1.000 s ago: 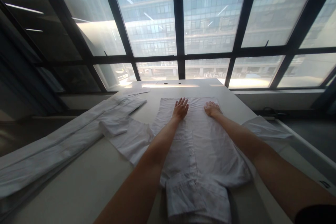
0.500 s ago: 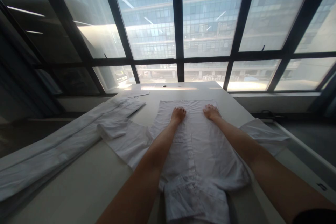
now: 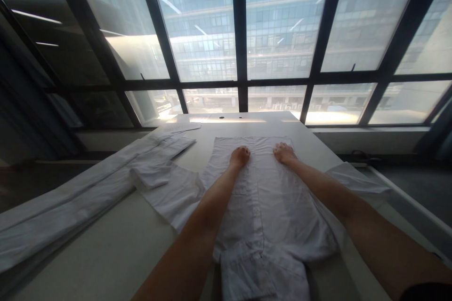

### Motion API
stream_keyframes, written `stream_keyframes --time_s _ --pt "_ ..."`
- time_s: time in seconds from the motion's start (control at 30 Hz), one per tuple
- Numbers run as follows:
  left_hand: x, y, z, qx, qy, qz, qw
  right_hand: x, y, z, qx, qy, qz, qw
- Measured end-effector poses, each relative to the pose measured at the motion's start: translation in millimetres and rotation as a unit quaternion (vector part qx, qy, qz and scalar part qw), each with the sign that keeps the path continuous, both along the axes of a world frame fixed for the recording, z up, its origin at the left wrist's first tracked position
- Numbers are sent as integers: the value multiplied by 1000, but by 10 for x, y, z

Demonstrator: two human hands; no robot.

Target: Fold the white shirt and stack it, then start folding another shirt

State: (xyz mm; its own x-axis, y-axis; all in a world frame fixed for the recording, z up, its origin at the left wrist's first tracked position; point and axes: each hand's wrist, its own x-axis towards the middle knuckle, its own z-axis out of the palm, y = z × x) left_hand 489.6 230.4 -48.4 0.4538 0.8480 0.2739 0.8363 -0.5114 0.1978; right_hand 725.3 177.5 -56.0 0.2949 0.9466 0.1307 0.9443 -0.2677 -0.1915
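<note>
A white button-front shirt lies spread on the white table, its straight edge at the far end. The button placket runs down its middle toward me, and the near part is creased and bunched. My left hand is closed on the cloth left of the placket, fingers curled under. To the right of the placket, my right hand rests on the shirt near the far edge with its fingers apart. White cloth sticks out past both forearms, looking like sleeves.
Along the table's left side lies a long pile of folded white garments. Two small dark holes mark the far end of the table. Beyond it stand tall windows with dark frames. A blue-grey curtain hangs at left.
The view has tilted up very slightly. Both hands stay almost in the same places on the shirt; the right hand's fingers look a little more raised and spread.
</note>
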Motion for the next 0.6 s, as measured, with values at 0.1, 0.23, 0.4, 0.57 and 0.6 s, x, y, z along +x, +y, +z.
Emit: stream_keyframes --time_s 0.1,0.23,0.4,0.57,0.6 --pt "-3 -3 5 3 -3 -3 1000 -255 -95 38 26 -14 25 999" --pt "-15 2 -1 3 -8 -10 1000 -783 -342 -102 63 4 165 984" --pt "-21 28 -26 -2 -8 -20 1000 -931 -522 -250 14 23 227 974" --pt "-7 51 -40 -2 -7 -28 1000 -209 -404 -153 -36 -17 125 991" --pt "-6 52 -42 -1 -8 -28 1000 -58 -389 -135 -35 -22 109 993"
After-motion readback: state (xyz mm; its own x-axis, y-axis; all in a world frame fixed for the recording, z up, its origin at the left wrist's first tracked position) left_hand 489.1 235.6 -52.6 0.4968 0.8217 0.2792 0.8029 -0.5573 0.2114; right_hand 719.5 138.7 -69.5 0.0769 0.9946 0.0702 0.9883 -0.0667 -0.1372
